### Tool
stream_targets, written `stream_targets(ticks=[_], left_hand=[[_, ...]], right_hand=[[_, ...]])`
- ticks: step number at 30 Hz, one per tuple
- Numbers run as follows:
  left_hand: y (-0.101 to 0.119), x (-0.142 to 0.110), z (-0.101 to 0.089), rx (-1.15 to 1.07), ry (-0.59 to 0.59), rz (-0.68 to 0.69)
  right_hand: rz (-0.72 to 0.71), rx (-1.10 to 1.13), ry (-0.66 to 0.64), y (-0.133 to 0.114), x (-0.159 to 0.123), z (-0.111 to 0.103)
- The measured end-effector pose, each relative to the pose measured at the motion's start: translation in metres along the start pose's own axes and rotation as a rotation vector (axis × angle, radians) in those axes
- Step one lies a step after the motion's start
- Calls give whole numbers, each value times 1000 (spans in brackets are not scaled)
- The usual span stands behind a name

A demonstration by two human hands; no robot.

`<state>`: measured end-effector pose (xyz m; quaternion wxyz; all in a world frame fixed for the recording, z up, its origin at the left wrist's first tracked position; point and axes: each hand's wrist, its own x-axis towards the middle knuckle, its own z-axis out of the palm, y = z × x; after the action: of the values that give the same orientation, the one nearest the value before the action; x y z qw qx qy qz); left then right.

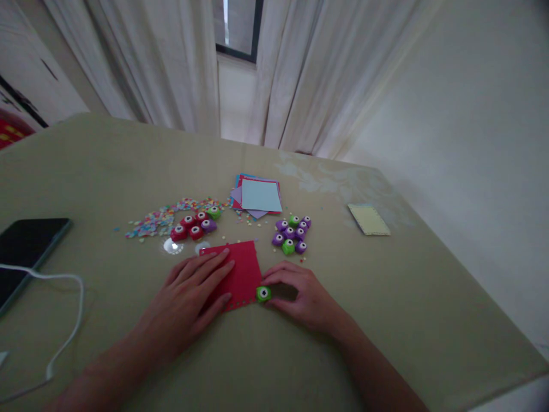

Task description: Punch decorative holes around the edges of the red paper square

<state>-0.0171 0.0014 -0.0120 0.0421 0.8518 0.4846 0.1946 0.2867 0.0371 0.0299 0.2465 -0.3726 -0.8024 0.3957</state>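
Note:
A square of red paper (245, 266) lies on the table with small punched holes along its near edge. My left hand (195, 286) rests flat over its left part, fingers spread. At the sheet's near right corner sits a green craft punch (263, 294) with a dark star mark on its white top. My right hand (300, 292) pinches this punch from the right between thumb and fingers. Beyond that hand stands a cluster of purple and green craft punches (289, 233). Another group, mostly red craft punches (189, 222), is beyond my left hand.
Colourful paper confetti (165, 217) spreads at the left. A stack of coloured paper squares (261, 195) lies farther back. Pale yellow paper squares (369, 220) lie at the right. A dark tablet or phone (30, 246) and a white cable (79, 309) occupy the left side.

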Motion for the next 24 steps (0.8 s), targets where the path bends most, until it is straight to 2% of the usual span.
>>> stream_targets(ticks=[10,15,19,24], left_hand=[[1,0,0,-12,-4,-5],[6,5,-7,-49,47,-5],[24,8,-14,-116,118,43],[60,26,-24,-322,146,49]], right_hand=[[21,-6,-13,-3,-1,-2],[-11,8,58,-5,-2,0],[-149,-88,93,-5,-6,-1],[-325,-343,48,2,-9,-3]])
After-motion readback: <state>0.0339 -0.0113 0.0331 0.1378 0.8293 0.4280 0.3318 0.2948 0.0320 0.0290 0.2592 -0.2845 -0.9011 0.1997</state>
